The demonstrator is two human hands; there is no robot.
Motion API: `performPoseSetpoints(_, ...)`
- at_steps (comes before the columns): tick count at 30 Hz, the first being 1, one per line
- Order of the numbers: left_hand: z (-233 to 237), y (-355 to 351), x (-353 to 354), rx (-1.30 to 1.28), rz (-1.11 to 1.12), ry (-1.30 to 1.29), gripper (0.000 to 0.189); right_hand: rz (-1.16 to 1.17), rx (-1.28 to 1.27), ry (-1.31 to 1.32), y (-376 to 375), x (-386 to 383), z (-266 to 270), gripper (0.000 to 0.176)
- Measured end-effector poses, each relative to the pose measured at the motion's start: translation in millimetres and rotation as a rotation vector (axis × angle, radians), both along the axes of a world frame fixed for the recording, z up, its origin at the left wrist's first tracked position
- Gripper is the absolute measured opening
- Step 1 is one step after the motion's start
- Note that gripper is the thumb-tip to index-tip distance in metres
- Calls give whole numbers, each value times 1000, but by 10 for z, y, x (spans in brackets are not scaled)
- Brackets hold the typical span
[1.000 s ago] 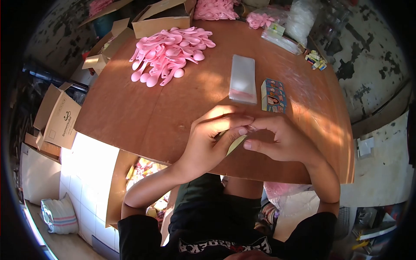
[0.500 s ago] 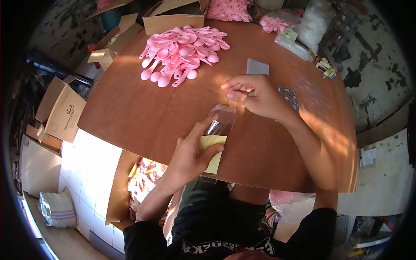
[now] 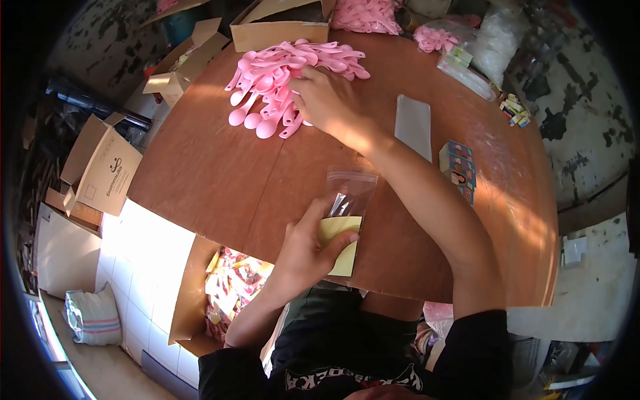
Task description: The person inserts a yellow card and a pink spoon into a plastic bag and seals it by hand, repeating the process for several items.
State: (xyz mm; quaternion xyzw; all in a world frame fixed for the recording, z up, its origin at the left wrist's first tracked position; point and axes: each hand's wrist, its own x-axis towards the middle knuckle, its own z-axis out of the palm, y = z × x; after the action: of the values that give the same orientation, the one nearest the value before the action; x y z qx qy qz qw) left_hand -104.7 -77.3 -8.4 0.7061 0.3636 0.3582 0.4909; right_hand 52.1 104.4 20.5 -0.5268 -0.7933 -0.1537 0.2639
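A clear bag [image 3: 353, 183] with a yellow card [image 3: 343, 263] in the left hand [image 3: 303, 253], the right hand [image 3: 327, 100] at the pink spoons [image 3: 267, 83].

The bag lies at the near edge of the table [image 3: 207, 173], its mouth end pointing away from the person; the left fingers grip its side, thumb across the front over the card. The right arm reaches across the table, its fingers bent at the near right side of the spoons; whether they have closed on one cannot be told. Right of that forearm lie a clear stack [image 3: 413, 120] and, just beside it, a patterned blue block [image 3: 458, 167]. A carton [image 3: 283, 35] stands behind the spoons, with a pink sack [image 3: 367, 15] near it.
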Motion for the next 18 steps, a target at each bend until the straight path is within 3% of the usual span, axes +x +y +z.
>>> performPoseSetpoints(3, -53, -9, -6, 28, 11, 14, 59, 27, 66, 9, -64, 13, -27, 19)
performPoseSetpoints(6, -87, -23, -15, 84, 31, 20, 59, 132, 290, 18, -216, 128, -56, 11)
performPoseSetpoints(8, -93, -20, -1, 143, 34, 21, 58, 289, 403, 181, -313, 243, -61, 11)
performPoseSetpoints(12, -67, -21, 31, 73, 28, -92, 57, 233, 294, 368, -728, 464, 163, 10)
performPoseSetpoints(14, -61, -17, 19, 31, 23, -120, 56, 226, 177, 663, -985, 578, 331, 7)
performPoseSetpoints(18, -32, -18, 13, -26, -34, -85, 56, 226, 129, 970, -1485, 902, 559, 17)
